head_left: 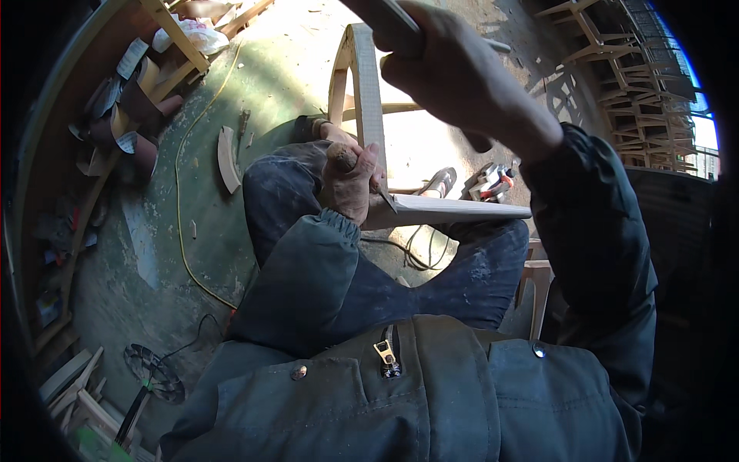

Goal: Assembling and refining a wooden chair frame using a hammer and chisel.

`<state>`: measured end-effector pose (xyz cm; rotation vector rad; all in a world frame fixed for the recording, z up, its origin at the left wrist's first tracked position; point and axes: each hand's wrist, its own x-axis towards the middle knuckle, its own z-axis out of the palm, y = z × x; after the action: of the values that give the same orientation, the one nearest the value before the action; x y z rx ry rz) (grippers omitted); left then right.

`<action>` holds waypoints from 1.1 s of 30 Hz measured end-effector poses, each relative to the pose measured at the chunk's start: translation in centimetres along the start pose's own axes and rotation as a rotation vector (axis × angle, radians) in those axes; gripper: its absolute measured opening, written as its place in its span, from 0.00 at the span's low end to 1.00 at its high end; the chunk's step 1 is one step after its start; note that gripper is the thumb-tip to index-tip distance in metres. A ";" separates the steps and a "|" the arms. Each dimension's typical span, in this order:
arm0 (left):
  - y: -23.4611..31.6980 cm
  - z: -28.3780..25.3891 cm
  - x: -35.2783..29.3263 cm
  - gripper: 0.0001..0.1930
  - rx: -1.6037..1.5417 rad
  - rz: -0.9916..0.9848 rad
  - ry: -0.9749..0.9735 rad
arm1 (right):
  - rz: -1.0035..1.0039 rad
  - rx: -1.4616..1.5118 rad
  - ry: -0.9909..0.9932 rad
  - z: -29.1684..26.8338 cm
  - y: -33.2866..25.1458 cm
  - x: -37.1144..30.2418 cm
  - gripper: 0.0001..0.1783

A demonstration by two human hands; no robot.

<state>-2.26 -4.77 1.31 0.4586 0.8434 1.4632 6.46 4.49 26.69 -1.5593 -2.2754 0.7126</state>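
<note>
My left hand [348, 191] is closed round the wooden handle of a chisel [387, 202], whose blade tip rests against a pale wooden chair frame [371, 100]. One rail of that frame [462, 207] lies across my thighs, and a curved leg rises away from me. Above and to the right, my right hand [462, 69] grips a hammer [394, 25], lifted clear of the chisel. The hammer's grey head sticks out on both sides of the fist, and the handle end shows below it. Part of its handle is hidden by my fingers.
A yellow cord [179, 177] runs over the green floor at left, near a curved wood offcut [228, 159]. A power tool [489, 182] lies beyond my right knee, with a dark cable nearby. Wooden chair frames [631, 100] are stacked at far right; sanding sheets [138, 150] hang at left.
</note>
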 end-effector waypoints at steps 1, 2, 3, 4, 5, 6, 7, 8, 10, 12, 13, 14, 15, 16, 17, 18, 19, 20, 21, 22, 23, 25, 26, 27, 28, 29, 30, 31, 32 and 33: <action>-0.2 0.7 0.4 0.14 -0.009 0.034 -0.009 | 0.071 0.005 -0.073 0.3 -0.3 -0.5 0.12; -0.3 0.6 0.4 0.13 0.001 -0.022 -0.008 | -0.023 -0.235 -0.253 0.7 1.7 -1.1 0.10; -0.1 0.2 0.1 0.13 0.014 -0.005 -0.003 | -0.151 -0.468 -0.431 1.5 3.5 -0.9 0.09; -0.6 0.3 -0.2 0.12 -0.039 0.009 0.013 | -0.180 -0.685 -0.585 2.5 4.1 -1.6 0.07; -0.8 0.0 -0.3 0.11 -0.084 0.022 0.040 | -0.209 -0.636 -0.545 2.9 3.6 -1.2 0.06; -0.9 -0.6 0.1 0.12 -0.037 0.008 0.029 | -0.187 -0.603 -0.478 2.3 3.2 -0.8 0.06; -1.1 -1.0 0.7 0.12 -0.034 0.015 0.033 | -0.166 -0.568 -0.413 1.8 2.7 -0.4 0.07; -0.5 -0.3 0.7 0.11 -0.014 0.015 -0.003 | -0.204 -0.441 -0.260 2.2 3.6 -0.4 0.05; 0.1 0.6 -0.3 0.07 -0.038 -0.039 -0.059 | -0.101 -0.268 -0.191 3.0 3.0 -1.7 0.05; -0.2 1.0 -0.7 0.09 -0.048 -0.002 -0.047 | -0.211 -0.555 -0.437 2.2 3.9 -2.2 0.05; -0.5 1.2 -0.8 0.11 -0.065 0.028 -0.032 | -0.330 -0.604 -0.400 3.5 6.2 -2.7 0.07; -1.5 -0.4 -0.6 0.10 -0.035 -0.006 -0.063 | -0.267 -0.627 -0.420 3.1 5.5 -2.3 0.06; -1.3 -0.7 -0.4 0.10 -0.029 0.002 -0.051 | -0.224 -0.643 -0.448 2.3 4.5 -1.7 0.06; -1.1 -0.9 -0.1 0.09 -0.009 0.000 -0.028 | -0.056 -0.597 -0.420 1.7 3.3 -1.7 0.07; -0.9 -0.5 -0.4 0.08 0.004 -0.010 -0.014 | -0.057 -0.596 -0.422 1.7 3.9 -2.3 0.07; -0.5 0.4 -0.1 0.08 0.040 0.009 -0.070 | -0.051 -0.507 -0.372 2.0 5.0 -3.5 0.07; -0.1 0.9 -1.0 0.08 0.043 -0.001 -0.070 | -0.044 -0.418 -0.320 2.5 5.8 -4.4 0.07; 0.2 1.3 -1.1 0.08 0.041 -0.010 -0.030 | -0.108 -0.491 -0.385 2.7 5.9 -4.4 0.07; 0.3 1.5 -1.1 0.08 0.040 -0.019 0.010 | -0.171 -0.563 -0.450 2.9 5.9 -4.3 0.07; -0.2 1.0 -0.8 0.09 0.038 0.006 -0.001 | -0.093 -0.571 -0.461 2.7 5.7 -4.0 0.06; -0.3 1.4 -0.8 0.09 0.037 0.006 -0.002 | -0.019 -0.581 -0.477 2.3 5.4 -3.8 0.06; -0.7 2.5 -0.7 0.10 -0.012 -0.021 0.166 | 0.027 -0.443 -0.369 2.9 6.3 -5.0 0.06; -0.9 2.9 0.1 0.12 -0.063 0.035 0.240 | 0.070 -0.294 -0.262 3.4 6.7 -5.6 0.06; -1.3 2.9 -0.1 0.12 -0.058 0.033 0.244 | 0.069 -0.288 -0.265 3.7 7.1 -5.9 0.06; -1.8 2.9 -0.4 0.13 -0.135 0.005 0.305 | 0.047 -0.346 -0.300 3.9 7.5 -6.2 0.07; -1.9 3.4 -0.3 0.13 -0.218 -0.027 0.358 | 0.032 -0.411 -0.331 3.8 7.9 -6.2 0.07; -1.9 3.6 -0.3 0.14 -0.121 -0.043 0.348 | 0.102 -0.367 -0.340 3.7 7.9 -6.4 0.07; -1.8 3.8 0.4 0.14 -0.123 -0.047 0.344 | 0.108 -0.370 -0.339 3.7 7.9 -6.7 0.07; -1.2 4.0 1.1 0.13 -0.090 0.062 0.233 | 0.188 -0.245 -0.234 3.7 8.0 -7.3 0.08; -0.3 3.8 1.7 0.12 -0.056 0.173 0.123 | 0.262 -0.119 -0.129 3.7 8.0 -7.6 0.09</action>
<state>0.59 -2.36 3.22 0.4107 0.8748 1.6845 13.71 -1.08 19.44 -1.9458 -2.2637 0.7747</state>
